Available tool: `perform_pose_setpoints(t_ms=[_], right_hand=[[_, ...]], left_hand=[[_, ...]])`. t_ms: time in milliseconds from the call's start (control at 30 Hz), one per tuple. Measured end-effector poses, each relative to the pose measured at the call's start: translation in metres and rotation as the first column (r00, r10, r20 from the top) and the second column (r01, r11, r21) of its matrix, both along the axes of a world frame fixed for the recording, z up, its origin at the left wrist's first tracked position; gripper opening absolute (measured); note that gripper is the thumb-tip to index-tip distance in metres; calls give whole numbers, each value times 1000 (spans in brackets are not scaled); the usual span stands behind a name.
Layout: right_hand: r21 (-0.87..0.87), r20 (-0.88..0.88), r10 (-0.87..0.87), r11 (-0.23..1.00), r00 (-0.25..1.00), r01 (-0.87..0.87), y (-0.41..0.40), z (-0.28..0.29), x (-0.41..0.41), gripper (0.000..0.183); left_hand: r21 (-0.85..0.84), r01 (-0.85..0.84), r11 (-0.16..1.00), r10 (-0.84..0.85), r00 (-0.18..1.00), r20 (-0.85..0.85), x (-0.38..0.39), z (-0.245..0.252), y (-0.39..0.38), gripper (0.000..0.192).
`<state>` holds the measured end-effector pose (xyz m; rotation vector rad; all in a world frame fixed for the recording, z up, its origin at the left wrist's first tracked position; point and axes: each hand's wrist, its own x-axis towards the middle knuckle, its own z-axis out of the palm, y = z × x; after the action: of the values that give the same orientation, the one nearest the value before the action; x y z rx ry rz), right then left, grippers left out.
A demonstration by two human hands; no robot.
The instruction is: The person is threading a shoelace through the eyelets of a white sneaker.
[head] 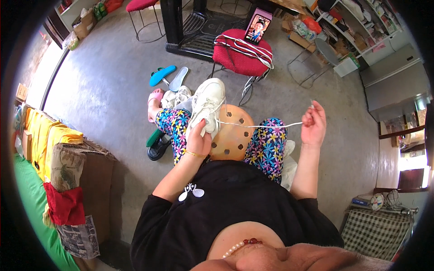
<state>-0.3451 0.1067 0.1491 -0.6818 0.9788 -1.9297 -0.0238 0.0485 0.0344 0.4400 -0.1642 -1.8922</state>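
Observation:
My left hand [199, 141] grips a white sneaker [209, 98] by its heel and collar, the thumb on top. The shoe is held above my knee, its toe pointing away from me. From its eyelets a white shoelace [261, 126] runs almost level to the right. My right hand [313, 125], raised off to the right, pinches that lace near its end between the fingers. Below the lace, between my knees, stands a round orange plastic stool [234, 135] with holes in its top.
Ahead, a red padded stool [237, 61] bears loose white and dark laces and a propped-up phone [258, 28]. Blue and clear insoles [178, 79], more white sneakers [183, 94] and a black shoe [158, 149] lie on the floor. A large cardboard box [96, 183] stands at left.

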Motion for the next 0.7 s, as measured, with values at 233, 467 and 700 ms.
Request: perform_pose_setpoints(t_ms=[233,467,700], right_hand=[[378,-343,474,860,811,-343,-24,6,110,30],[382,-729,493,869,475,-315,-45,-38,166,18],[231,-887,309,941,344,-249,-53,-52,190,12]], left_hand=[[6,-26,1000,26,999,43,-2,12,5,42],[39,-19,999,15,995,98,1,3,7,40],[29,39,999,-42,994,103,2,6,8,37]])
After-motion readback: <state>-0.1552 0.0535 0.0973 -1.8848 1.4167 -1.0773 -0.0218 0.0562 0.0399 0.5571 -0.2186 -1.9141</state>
